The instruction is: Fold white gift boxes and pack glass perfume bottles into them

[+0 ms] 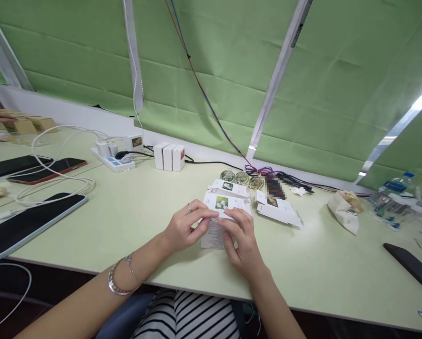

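Green blinds (225,52) backed the table (126,226) where I had my left hand (188,227) and right hand (243,242) half-curled, touching an unclosed carton (222,202), any grip unclear to me, while other unclosed cartons (284,208) lay beyond the right and three boxes (169,157) already stood closed beyond the left.
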The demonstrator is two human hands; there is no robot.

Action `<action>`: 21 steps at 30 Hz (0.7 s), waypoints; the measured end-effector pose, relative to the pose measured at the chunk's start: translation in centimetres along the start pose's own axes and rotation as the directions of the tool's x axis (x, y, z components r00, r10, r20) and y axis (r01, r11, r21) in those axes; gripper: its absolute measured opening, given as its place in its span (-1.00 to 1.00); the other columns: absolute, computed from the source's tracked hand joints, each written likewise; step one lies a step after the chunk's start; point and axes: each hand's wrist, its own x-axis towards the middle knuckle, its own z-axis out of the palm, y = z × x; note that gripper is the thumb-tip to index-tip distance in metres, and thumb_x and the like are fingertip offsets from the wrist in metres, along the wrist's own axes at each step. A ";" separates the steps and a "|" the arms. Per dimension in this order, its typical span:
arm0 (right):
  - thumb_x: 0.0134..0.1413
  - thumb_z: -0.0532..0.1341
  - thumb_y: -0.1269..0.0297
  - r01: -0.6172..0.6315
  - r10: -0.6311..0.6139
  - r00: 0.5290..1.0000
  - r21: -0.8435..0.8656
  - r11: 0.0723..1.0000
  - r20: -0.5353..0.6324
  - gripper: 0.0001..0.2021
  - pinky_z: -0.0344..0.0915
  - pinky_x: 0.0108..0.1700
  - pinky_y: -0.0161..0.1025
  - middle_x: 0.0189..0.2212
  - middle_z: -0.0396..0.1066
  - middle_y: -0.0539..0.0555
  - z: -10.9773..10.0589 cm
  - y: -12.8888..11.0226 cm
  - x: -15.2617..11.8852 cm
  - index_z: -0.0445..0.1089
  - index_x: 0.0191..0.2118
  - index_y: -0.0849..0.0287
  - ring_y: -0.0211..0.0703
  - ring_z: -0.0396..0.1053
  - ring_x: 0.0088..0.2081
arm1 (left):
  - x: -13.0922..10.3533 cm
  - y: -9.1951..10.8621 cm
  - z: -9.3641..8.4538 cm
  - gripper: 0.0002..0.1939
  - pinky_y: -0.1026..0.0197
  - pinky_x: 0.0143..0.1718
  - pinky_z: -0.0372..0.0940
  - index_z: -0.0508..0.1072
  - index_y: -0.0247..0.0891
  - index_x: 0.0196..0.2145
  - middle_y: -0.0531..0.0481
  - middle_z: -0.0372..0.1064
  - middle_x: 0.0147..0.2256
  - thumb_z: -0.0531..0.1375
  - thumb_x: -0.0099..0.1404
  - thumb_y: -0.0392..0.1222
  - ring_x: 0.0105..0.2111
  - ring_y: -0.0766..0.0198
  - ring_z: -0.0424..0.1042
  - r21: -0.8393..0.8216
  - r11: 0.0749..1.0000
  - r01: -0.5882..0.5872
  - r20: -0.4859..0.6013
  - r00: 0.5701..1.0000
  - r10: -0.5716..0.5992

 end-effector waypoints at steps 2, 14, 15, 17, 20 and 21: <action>0.14 0.00 0.52 -0.001 0.001 1.000 0.002 1.000 -0.001 -0.65 0.18 0.09 0.11 0.00 0.21 0.14 0.1 0.1 0.0 0.22 0.01 0.06 0.01 0.13 0.08 | 0.1 0.1 0.0 -0.72 0.32 -0.39 0.36 0.44 -0.26 -0.19 0.00 0.31 -0.41 0.05 0.22 -0.48 -0.40 0.35 0.36 0.003 1.000 0.004 -0.007 1.000 -0.004; 0.03 0.05 0.58 0.030 -0.025 0.999 -0.141 0.989 0.043 -0.53 0.18 0.08 0.15 0.02 0.09 0.15 0.4 -0.5 0.2 0.23 0.04 0.00 0.08 0.04 0.08 | 0.0 0.0 0.0 -0.72 0.31 -0.39 0.37 0.43 -0.23 -0.16 0.00 0.34 -0.40 0.05 0.23 -0.46 -0.40 0.34 0.38 -0.004 1.000 -0.013 -0.010 1.000 0.013; 0.02 0.05 0.58 0.031 -0.024 0.999 -0.167 0.985 0.043 -0.52 0.18 0.07 0.15 0.02 0.09 0.16 0.6 -0.6 0.2 0.22 0.05 0.01 0.10 0.03 0.08 | 0.0 -0.1 0.1 -0.71 0.31 -0.39 0.37 0.42 -0.23 -0.16 0.00 0.34 -0.40 0.05 0.23 -0.46 -0.40 0.34 0.37 -0.005 1.000 -0.019 -0.009 1.000 0.019; 0.01 0.06 0.58 0.023 -0.016 0.999 -0.206 0.978 0.035 -0.52 0.18 0.05 0.17 0.01 0.08 0.17 0.8 -0.8 0.2 0.20 0.05 0.03 0.12 0.01 0.07 | -0.1 -0.1 0.1 -0.70 0.31 -0.39 0.37 0.42 -0.22 -0.15 0.00 0.33 -0.40 0.05 0.23 -0.46 -0.40 0.34 0.37 -0.009 1.000 -0.028 -0.008 1.000 0.028; 0.04 0.06 0.57 0.021 -0.017 1.000 -0.204 0.979 0.020 -0.57 0.18 0.05 0.17 0.00 0.08 0.17 1.0 -0.8 0.2 0.17 0.03 0.05 0.11 0.01 0.07 | -0.1 -0.1 0.0 -0.69 0.31 -0.39 0.37 0.41 -0.23 -0.14 0.00 0.33 -0.39 0.05 0.22 -0.48 -0.39 0.33 0.37 -0.015 0.999 -0.033 -0.006 0.999 0.033; 0.06 0.06 0.56 0.025 -0.023 1.000 -0.187 0.982 0.016 -0.58 0.18 0.06 0.16 0.00 0.08 0.17 1.0 -0.7 0.1 0.15 0.03 0.05 0.10 0.02 0.08 | -0.1 -0.1 0.0 -0.68 0.31 -0.39 0.37 0.41 -0.24 -0.14 0.00 0.32 -0.39 0.05 0.22 -0.49 -0.39 0.33 0.36 -0.016 0.999 -0.036 -0.004 0.999 0.035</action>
